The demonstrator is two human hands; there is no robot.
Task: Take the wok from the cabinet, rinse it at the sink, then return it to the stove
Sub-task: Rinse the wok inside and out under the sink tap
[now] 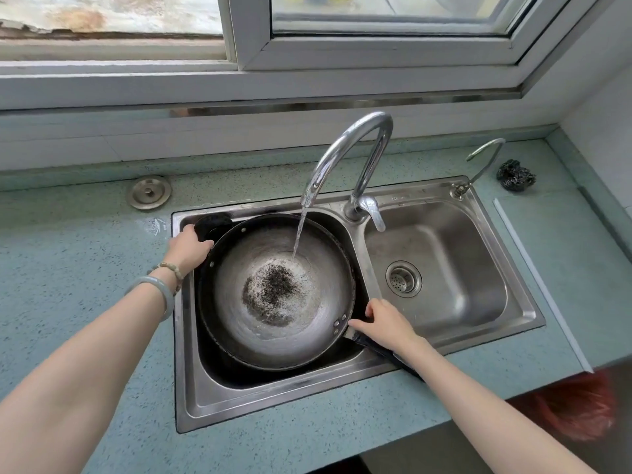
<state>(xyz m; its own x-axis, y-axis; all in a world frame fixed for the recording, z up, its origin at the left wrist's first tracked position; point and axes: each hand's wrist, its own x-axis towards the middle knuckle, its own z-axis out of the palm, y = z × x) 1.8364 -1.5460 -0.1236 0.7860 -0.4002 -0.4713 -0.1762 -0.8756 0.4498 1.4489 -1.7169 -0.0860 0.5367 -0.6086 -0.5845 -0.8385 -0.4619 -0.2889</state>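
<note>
Both arms are stretched forward over the desk (85, 251). The left hand (189, 248) is curled round the small black handle (212, 224) at 10 o'clock on the wok (280, 302). The right hand (386, 323) is wrapped round the long handle (367, 344) at 4 o'clock, with one finger laid toward the rim. The wok is held in the left bowl of the sink (191, 405), open side up. Its long line runs from 10 o'clock to 4 o'clock. Water (299, 234) is poured in from the tap (355, 148). Dark specks are seen in its middle.

Both hands (388, 323) hold wok (277, 292) under running faucet (352, 159).
</note>
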